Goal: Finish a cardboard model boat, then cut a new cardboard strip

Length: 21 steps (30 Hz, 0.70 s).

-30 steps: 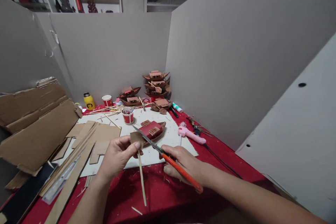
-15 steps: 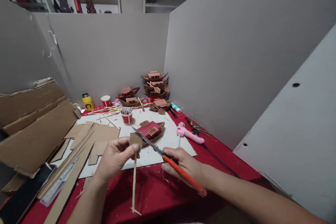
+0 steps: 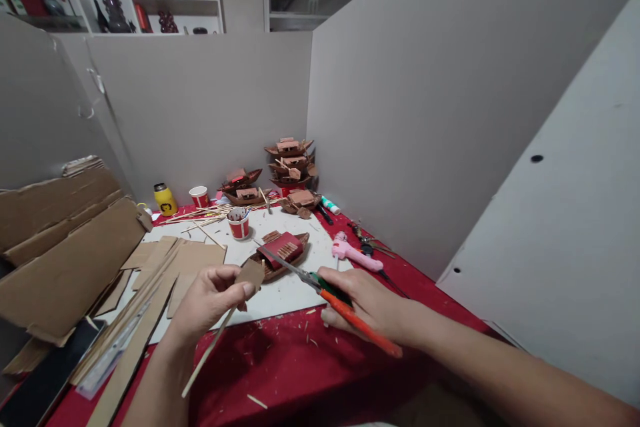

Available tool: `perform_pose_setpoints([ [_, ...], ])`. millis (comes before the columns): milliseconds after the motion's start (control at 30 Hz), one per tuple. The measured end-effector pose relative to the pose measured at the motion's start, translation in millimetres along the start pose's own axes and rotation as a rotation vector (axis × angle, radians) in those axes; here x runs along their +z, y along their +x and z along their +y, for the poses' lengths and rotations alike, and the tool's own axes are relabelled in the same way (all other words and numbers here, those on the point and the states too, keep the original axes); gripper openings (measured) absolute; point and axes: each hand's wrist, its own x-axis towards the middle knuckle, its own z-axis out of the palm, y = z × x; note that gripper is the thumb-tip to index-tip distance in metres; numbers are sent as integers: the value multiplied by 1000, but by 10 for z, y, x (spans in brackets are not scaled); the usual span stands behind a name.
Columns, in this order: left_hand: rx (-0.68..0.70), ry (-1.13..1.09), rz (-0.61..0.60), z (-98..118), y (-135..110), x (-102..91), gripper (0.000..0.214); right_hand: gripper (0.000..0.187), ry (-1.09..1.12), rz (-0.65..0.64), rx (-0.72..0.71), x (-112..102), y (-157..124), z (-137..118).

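Observation:
Between the thumb and fingers of my left hand point(image 3: 215, 297) is a small brown cardboard piece point(image 3: 251, 273) joined to a thin wooden stick point(image 3: 209, 352), which slants down toward the lower left. My right hand point(image 3: 363, 300) is wrapped round the orange and green handles of a pair of scissors point(image 3: 305, 275). Their blades point up and left, a little apart from the cardboard. Behind them a model boat point(image 3: 285, 252) with a dark red curved roof lies on the white board point(image 3: 250, 307).
Cardboard sheets point(image 3: 75, 260) and strips fill the left side. A paper cup point(image 3: 239, 223) stands behind the boat, with wooden sticks point(image 3: 210, 213) beyond. Several finished model boats point(image 3: 290, 163) are stacked at the back. A pink glue gun point(image 3: 355, 253) lies right, near the grey partition point(image 3: 425, 113).
My left hand has turned the cardboard piece, so its stick swings from upright to slanting left. The scissors have moved slightly right, away from it. A small offcut lies on the red cloth.

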Motion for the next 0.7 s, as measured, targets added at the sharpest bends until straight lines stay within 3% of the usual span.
perform_pose_setpoints([
  [300,-41,16,-147,-60,-7,15,25,39,-286,-76,-12,-207,26,-85],
  [500,52,-4,-254,-1,-30,78,23,40,-287,-127,-29,-243,20,-159],
  [700,35,-11,-290,-30,-36,62,26,39,-230,-182,-43,-281,0,-141],
])
